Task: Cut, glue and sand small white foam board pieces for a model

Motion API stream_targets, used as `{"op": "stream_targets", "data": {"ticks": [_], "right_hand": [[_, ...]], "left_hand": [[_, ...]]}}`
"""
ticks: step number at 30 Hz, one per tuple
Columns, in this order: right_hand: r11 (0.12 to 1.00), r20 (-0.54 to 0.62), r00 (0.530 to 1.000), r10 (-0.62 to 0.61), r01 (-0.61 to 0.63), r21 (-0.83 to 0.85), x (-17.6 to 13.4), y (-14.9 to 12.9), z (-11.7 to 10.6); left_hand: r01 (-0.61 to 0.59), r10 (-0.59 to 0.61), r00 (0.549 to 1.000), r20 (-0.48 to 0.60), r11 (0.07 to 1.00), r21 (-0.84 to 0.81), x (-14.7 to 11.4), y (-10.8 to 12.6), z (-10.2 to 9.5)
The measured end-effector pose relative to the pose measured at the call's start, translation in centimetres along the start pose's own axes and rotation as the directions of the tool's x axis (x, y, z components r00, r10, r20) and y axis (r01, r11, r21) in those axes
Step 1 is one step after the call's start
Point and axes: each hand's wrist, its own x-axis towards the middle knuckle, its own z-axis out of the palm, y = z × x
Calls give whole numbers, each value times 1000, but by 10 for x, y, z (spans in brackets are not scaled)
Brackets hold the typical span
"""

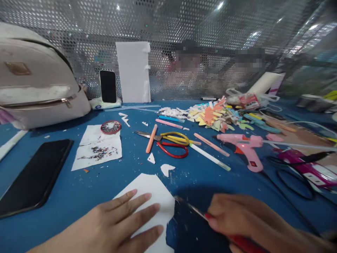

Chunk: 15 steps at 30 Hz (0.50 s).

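Left hand (113,223) spread, palm down on white sheet (154,188). Sheet lies on blue table (86,186), front center, right edge notched. Bladed tool (194,208): tip right by that edge, can't tell if touching. Right hand (237,214) closed round tool's red handle, blurred.

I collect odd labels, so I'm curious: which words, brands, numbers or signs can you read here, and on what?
None is readable.
Metal plate on the backpack: too blurred.
White packet by the upright phone: blue mark, too small.
Pink glue gun: handle mark, too small.
Purple item: white marks, too blurred.
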Motion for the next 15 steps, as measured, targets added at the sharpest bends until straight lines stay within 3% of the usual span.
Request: {"op": "stream_targets", "data": {"ticks": [2, 4, 7, 15], "right_hand": [[997, -73, 994, 76, -74, 31, 14, 3, 5], [994, -10, 999, -38, 38, 104, 29, 7, 12], [987, 29, 997, -77, 72, 143, 46, 14, 20], [997, 23, 999, -36, 34, 63, 51, 10, 23]], "left_hand": [[10, -10, 1000, -15, 1000, 5, 0, 1, 0], [11, -10, 999, -44, 1000, 10, 0, 1, 1], [31, -31, 997, -68, 1000, 0, 0, 1, 6], [28, -27, 999, -38, 999, 26, -2, 2, 11]]}}
